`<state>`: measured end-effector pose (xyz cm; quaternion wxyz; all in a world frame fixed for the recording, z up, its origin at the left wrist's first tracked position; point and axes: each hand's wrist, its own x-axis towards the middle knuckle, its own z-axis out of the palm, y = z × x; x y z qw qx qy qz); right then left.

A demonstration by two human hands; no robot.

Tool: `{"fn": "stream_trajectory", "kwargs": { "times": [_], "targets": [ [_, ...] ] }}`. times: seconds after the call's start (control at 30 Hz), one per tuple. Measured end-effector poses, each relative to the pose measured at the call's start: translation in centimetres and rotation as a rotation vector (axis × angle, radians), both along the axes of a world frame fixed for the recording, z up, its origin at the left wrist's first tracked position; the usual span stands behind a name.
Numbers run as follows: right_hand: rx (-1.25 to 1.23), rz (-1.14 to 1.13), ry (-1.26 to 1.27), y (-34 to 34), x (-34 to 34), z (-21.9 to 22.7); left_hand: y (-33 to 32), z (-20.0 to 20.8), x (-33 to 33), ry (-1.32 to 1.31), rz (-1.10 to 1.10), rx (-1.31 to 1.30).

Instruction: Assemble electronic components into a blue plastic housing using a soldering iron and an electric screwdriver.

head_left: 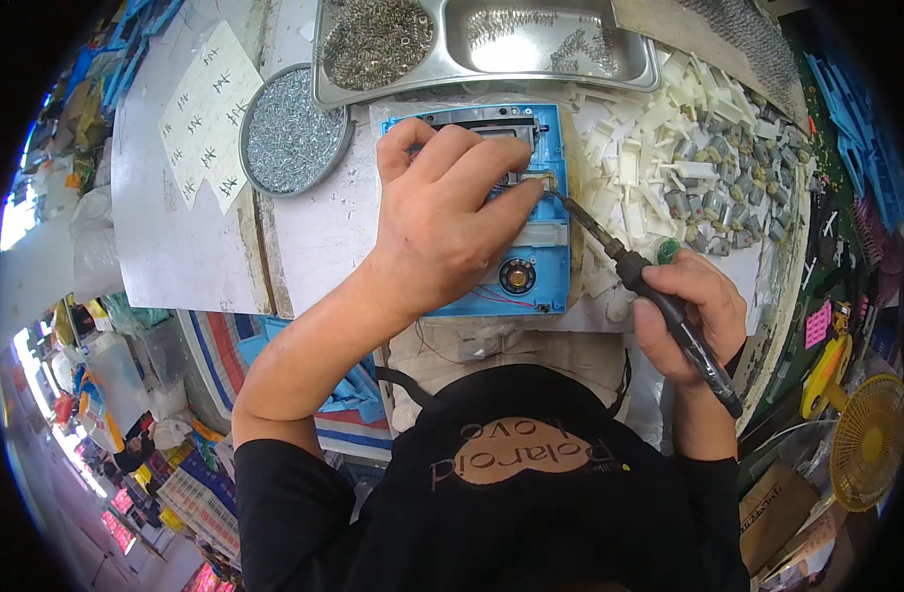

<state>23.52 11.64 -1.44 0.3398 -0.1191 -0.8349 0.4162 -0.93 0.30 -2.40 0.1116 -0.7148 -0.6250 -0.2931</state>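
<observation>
A blue plastic housing (558, 276) lies on the table in front of me, holding a round black part with a brass-coloured centre (517, 277) and thin red wires. My left hand (437, 212) reaches over it, thumb and forefinger closed at its right side by a small pale part; what they pinch is mostly hidden. My right hand (703, 306) grips the dark handle of a soldering iron (659, 293). The iron slants up to the left, its tip close beside my left fingertips; whether it touches anything is unclear.
A round dish of small screws (294, 128) stands left of the housing. Behind is a metal tray (442, 84) with springs and small metal pieces. To the right lie heaped white plastic parts (629, 163) and small grey motors (718, 202). A yellow fan (871, 444) stands far right.
</observation>
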Motion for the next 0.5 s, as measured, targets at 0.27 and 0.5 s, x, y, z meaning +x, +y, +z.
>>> {"fn": "stream_trajectory", "kwargs": {
  "times": [0.27,0.5],
  "targets": [
    [-0.007,-0.030,0.030,-0.01,0.39,-0.02,-0.01,0.05,-0.08,0.001,-0.006,-0.003],
    [-0.016,-0.049,0.033,0.07,0.81,0.08,0.11,0.45,0.05,-0.023,-0.004,-0.030]
  ]
}}
